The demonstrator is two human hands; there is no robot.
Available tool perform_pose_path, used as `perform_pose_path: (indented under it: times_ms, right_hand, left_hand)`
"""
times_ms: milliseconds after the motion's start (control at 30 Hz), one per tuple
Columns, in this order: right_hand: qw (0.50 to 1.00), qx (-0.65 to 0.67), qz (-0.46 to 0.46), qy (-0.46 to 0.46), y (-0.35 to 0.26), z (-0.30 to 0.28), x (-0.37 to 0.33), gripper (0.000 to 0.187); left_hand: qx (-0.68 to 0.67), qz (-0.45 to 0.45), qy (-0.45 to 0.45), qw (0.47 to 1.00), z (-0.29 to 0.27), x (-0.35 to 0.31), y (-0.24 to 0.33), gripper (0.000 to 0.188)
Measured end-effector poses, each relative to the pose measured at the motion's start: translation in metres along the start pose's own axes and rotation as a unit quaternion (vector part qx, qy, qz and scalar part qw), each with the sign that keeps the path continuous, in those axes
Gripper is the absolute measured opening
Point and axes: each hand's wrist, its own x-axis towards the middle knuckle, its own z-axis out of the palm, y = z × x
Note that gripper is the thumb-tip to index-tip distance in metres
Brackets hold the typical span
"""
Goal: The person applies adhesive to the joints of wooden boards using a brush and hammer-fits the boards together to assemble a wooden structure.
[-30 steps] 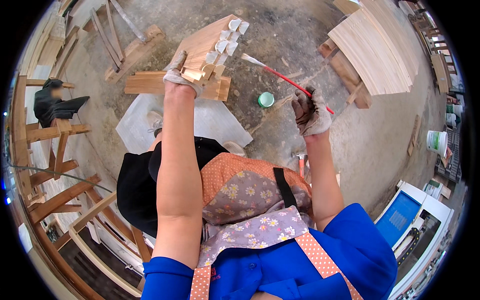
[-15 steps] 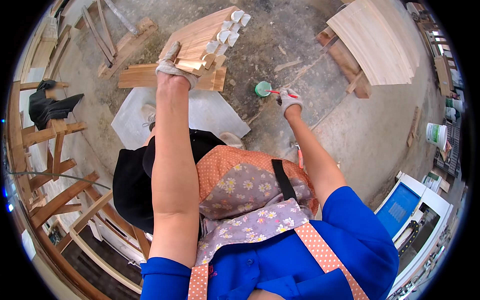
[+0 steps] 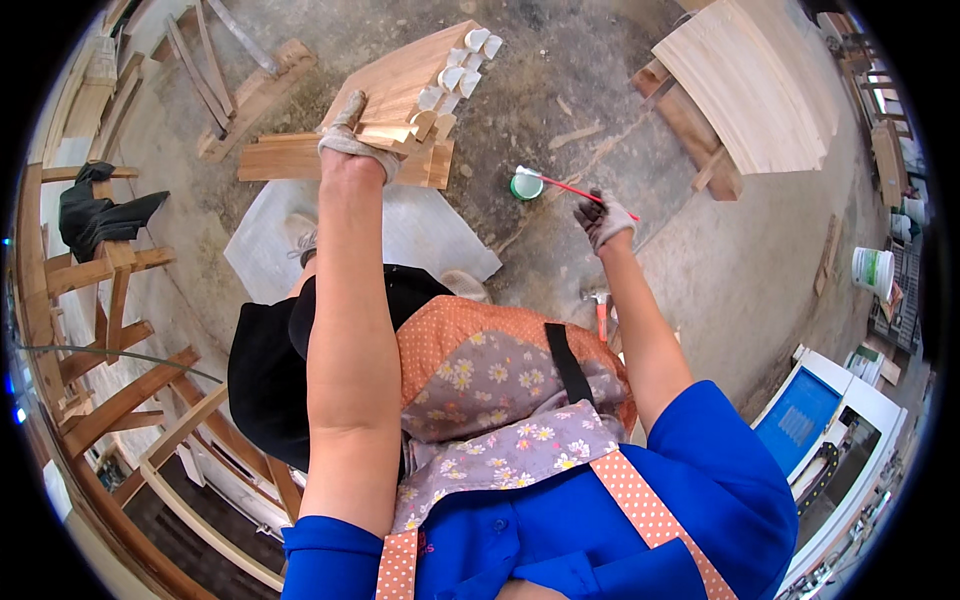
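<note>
Brush (image 3: 566, 187) is up out of the green tub (image 3: 514, 188) vs 0.5 s ago, yr R hand (image 3: 604, 218) shifted right w/ it. White-coated bristles now sit at tub's rim; can't tell if touching. R grip's clamped on red handle. Yr L hand (image 3: 345, 137) is clamped on near edge of stacked boards (image 3: 395, 85), white on rounded ends. Hammer (image 3: 601, 315) lies on floor (image 3: 560, 255) nr yr R forearm.
</note>
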Motion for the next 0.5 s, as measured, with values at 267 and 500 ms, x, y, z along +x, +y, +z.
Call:
perform_pose_path:
  times_ms: [267, 500]
  right_hand:
    - [0.96, 0.121, -0.081, -0.238, -0.085, 0.027, -0.108, 0.02]
    - [0.903, -0.023, -0.228, -0.362, -0.109, 0.09, -0.189, 0.021]
  left_hand:
    - [0.021, 0.017, 0.044, 0.999, 0.002, 0.003, -0.006, 0.036]
    - [0.014, 0.028, 0.064, 0.997, 0.004, 0.0, -0.008, 0.036]
